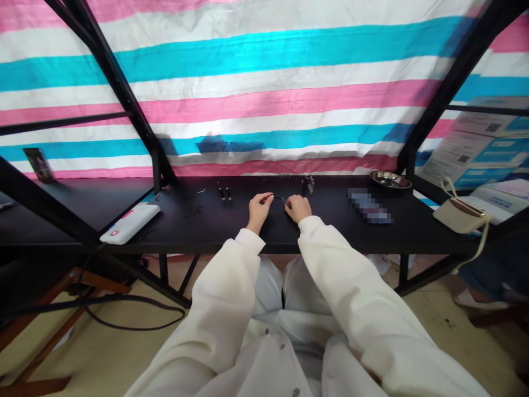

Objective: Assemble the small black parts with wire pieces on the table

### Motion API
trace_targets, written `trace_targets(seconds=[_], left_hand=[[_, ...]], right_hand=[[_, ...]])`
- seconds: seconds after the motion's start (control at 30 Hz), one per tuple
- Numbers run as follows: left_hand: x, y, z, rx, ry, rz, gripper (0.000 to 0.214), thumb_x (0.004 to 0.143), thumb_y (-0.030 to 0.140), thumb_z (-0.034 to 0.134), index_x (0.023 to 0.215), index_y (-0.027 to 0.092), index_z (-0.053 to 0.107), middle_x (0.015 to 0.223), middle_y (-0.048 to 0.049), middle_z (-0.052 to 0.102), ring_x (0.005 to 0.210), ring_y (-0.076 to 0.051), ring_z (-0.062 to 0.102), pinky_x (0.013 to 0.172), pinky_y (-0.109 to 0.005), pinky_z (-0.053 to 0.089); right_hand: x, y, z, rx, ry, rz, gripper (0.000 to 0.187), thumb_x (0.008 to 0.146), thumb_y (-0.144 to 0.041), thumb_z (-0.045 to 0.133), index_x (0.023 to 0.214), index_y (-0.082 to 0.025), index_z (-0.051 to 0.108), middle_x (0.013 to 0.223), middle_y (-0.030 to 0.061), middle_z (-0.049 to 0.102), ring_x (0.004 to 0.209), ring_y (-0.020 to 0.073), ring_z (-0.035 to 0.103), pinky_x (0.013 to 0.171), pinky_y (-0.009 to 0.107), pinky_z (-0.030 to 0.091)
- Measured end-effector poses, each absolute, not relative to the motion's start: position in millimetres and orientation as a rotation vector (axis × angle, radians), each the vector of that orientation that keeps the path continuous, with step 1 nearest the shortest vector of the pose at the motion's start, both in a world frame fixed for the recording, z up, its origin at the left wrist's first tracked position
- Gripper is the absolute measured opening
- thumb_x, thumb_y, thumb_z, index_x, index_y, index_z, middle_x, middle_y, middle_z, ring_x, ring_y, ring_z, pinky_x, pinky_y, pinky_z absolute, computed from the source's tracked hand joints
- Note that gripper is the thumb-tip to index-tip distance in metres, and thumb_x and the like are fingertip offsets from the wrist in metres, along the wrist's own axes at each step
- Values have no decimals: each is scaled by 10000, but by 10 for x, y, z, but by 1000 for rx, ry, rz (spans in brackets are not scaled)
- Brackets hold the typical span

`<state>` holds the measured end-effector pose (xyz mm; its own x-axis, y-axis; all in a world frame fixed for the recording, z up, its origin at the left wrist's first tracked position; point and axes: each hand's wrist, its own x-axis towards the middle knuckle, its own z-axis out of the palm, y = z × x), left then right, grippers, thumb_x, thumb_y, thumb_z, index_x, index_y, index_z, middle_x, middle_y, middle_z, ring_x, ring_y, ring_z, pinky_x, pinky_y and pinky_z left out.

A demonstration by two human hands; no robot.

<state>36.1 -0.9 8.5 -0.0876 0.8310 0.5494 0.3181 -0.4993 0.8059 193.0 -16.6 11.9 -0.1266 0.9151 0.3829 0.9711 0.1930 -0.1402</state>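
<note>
Both my hands rest on a black table in front of a striped pink, blue and white tarp. My left hand is pinched on the end of a small thin dark piece that spans the gap to my right hand. My right hand is curled closed at the other end of that piece. What the piece is I cannot make out. Two small dark upright parts stand left of my left hand. A cluster of small dark parts sits just behind my right hand.
A white flat device lies at the table's left front edge. A metal bowl stands at the back right, a beige pouch with a strap further right. Black frame bars slant up on both sides. A cable loops on the floor.
</note>
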Motion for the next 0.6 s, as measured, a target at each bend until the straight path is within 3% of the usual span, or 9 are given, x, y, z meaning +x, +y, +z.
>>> trace_targets(seconds=[0.27,0.43,0.6], left_hand=[[390,-90,100,2067,1179,1544,254,821,298,538,988,180,689,813,-39,655,696,-106,552,725,-245,457],[396,-49,31,2173,1198,1372,286,824,270,539,1067,194,668,766,-25,653,670,-103,539,701,-240,446],[395,-32,27,2031,1133,1424,346,804,275,557,1124,173,640,807,-26,660,648,-89,523,677,-227,442]], right_hand=[[1913,-171,99,-1776,-2094,-344,153,822,-209,473,875,-146,603,955,122,617,915,232,508,749,334,292],[1924,-153,81,-1693,-2057,-371,110,806,-209,504,817,-154,598,895,105,626,865,221,512,713,326,284],[1934,-153,77,-1547,-2012,-339,98,809,-229,518,787,-166,589,829,76,626,812,207,512,693,317,278]])
